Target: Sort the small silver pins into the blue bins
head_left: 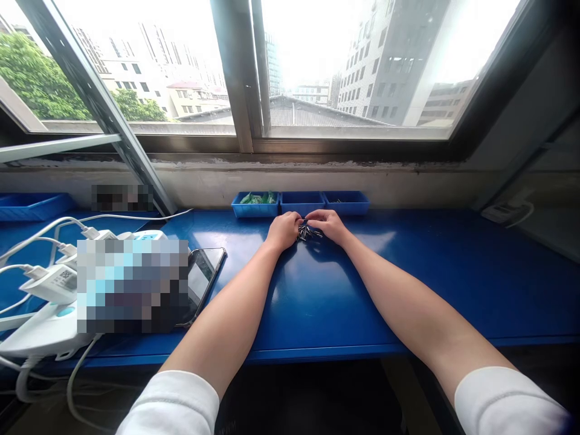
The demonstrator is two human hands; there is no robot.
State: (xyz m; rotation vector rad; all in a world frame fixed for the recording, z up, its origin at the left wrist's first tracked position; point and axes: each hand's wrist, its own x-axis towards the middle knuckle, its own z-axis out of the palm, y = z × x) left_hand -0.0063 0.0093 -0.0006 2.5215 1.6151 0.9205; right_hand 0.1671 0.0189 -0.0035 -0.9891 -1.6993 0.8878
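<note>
A small heap of thin, dark metal pieces like screws or pins (308,232) lies on the blue table, between my two hands. My left hand (283,231) is at the heap's left side, fingers curled and closed against the pieces; what they hold is too small to make out. From the other side my right hand (330,226) reaches over the heap, thumb and fingertips drawn together at its top edge. Just behind stand three joined blue bins: the left bin (256,210) has green packets (258,198), the middle bin (302,201) is partly hidden, and the right bin (347,207) holds some small dark bits.
Left of my arm lie a phone (206,275) and a white power strip (40,332) with several chargers and cables. A larger blue tray (36,207) sits far left. A metal shelf post (136,157) rises before the window; the blue table (453,272) extends right.
</note>
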